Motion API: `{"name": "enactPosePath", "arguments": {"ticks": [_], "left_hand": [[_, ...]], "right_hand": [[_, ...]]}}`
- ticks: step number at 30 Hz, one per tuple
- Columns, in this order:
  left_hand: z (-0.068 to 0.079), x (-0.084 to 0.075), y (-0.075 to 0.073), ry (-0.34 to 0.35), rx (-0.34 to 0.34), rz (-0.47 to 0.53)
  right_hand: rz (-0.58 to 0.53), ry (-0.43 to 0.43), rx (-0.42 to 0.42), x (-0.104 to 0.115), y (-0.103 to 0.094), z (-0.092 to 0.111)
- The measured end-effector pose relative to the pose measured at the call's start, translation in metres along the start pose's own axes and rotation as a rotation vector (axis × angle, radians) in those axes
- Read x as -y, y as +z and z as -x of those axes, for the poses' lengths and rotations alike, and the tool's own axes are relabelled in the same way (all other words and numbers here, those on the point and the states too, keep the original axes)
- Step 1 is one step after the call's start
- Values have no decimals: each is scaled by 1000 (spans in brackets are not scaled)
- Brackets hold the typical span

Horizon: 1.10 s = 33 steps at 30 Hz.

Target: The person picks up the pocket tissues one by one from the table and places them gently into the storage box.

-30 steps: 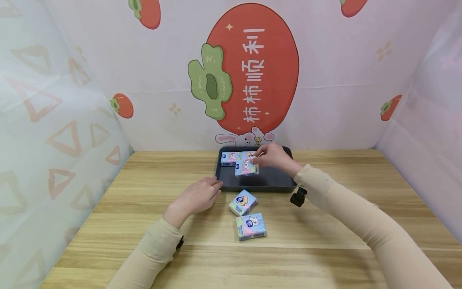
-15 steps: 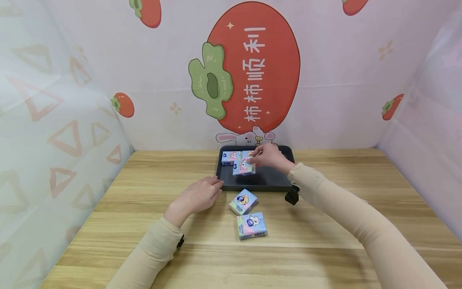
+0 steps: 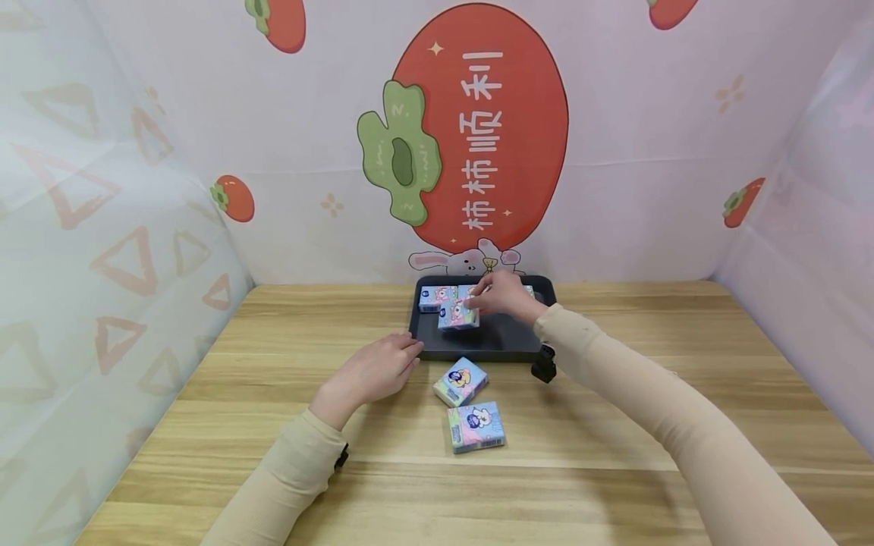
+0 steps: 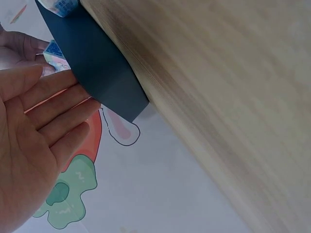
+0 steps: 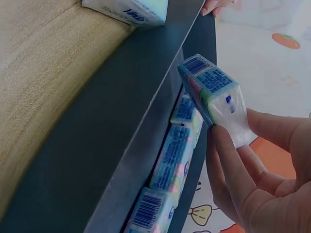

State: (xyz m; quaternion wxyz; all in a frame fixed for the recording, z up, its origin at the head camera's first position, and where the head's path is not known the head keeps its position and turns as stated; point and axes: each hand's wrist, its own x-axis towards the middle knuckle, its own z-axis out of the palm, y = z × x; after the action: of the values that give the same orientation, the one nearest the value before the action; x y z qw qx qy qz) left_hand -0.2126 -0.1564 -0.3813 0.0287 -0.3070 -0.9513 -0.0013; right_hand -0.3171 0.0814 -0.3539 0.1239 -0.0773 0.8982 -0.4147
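My right hand (image 3: 504, 294) pinches a pocket tissue pack (image 3: 457, 314) between thumb and fingers, holding it above the dark tray (image 3: 492, 355). In the right wrist view the held tissue pack (image 5: 214, 92) is tilted, its barcode side showing. Along the tray's back side lies a row of similar packs (image 5: 172, 158), partly hidden by my right hand in the head view. My left hand (image 3: 382, 368) has its fingers extended, fingertips at the tray's front left corner. In the left wrist view the left hand's palm (image 4: 29, 141) shows with nothing in it.
Two more tissue packs lie on the wooden table (image 3: 614, 470) in front of the tray: one turned at an angle (image 3: 461, 381) close to the rim, another (image 3: 476, 427) nearer me. A printed cloth wall (image 3: 614, 227) stands right behind the tray.
My right hand has shifted slightly left with the held tissue pack, over the tray. The left hand and the two packs on the table stay where they were.
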Motion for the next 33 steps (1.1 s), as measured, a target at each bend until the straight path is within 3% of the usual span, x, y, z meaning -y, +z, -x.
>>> {"name": "enactPosePath", "arguments": {"ticks": [18,33], "left_hand": [[-1,-1,0,-27,23,-2],[-1,-1,-1,-10,20,-8]], "right_hand": [[-49,22,28,0,11,-15],[-78,58,35,4,20,-19]]}}
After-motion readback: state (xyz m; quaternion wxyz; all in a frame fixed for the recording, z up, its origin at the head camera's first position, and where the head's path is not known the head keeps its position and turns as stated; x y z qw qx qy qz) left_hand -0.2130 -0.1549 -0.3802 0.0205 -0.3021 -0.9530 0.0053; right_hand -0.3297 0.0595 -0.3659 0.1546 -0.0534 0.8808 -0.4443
